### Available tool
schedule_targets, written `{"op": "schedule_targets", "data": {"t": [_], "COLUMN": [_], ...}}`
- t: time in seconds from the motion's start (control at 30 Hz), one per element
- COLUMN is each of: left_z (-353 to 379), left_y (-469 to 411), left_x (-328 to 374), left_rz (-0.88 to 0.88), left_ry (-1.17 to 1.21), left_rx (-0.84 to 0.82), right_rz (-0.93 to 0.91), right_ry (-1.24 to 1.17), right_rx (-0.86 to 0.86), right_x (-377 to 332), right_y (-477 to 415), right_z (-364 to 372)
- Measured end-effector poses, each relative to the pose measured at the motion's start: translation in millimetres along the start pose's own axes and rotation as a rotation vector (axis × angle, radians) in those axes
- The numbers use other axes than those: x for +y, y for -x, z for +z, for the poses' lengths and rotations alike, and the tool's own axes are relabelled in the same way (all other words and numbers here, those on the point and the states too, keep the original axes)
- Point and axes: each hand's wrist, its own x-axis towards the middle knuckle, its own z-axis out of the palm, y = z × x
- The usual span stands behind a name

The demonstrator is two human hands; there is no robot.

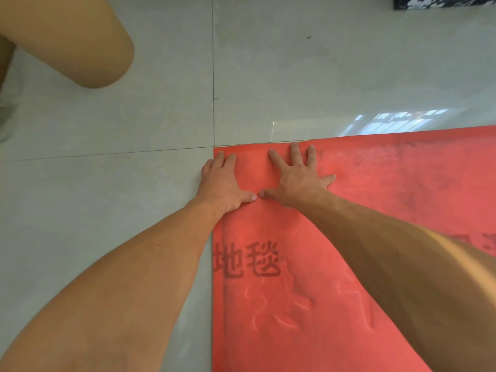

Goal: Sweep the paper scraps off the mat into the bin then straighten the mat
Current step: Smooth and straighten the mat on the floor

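Observation:
A red mat (pixel 322 304) with dark printed characters and raised patterns lies on the pale tiled floor, filling the lower right of the head view. Its far left corner sits almost exactly on the crossing of two tile joints. My left hand (pixel 224 182) lies flat on that corner, fingers together, its outer edge over the mat's left border. My right hand (pixel 298 177) presses flat on the mat just to the right, fingers spread. The two thumbs nearly touch. Neither hand holds anything. No paper scraps or bin are in view.
Glossy grey floor tiles (pixel 107 197) surround the mat on the left and far side. My bent knee (pixel 88 49) is at the upper left. A dark patterned object (pixel 440 1) sits at the top right edge.

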Motion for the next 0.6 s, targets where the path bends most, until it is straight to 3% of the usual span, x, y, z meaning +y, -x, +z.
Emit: {"op": "schedule_targets", "data": {"t": [0.43,0.6], "left_z": [-9.7,-21.6], "left_y": [-3.0,-7.9], "left_x": [4.2,10.8], "left_rz": [-0.01,0.037], "left_ry": [-0.069,-0.232], "left_rx": [-0.039,-0.057], "right_rz": [0.014,0.028], "right_ry": [-0.011,0.013], "right_rx": [-0.017,-0.061], "right_x": [-4.3,-10.0], "right_y": [-7.7,-9.4], "right_z": [-3.0,-7.5]}}
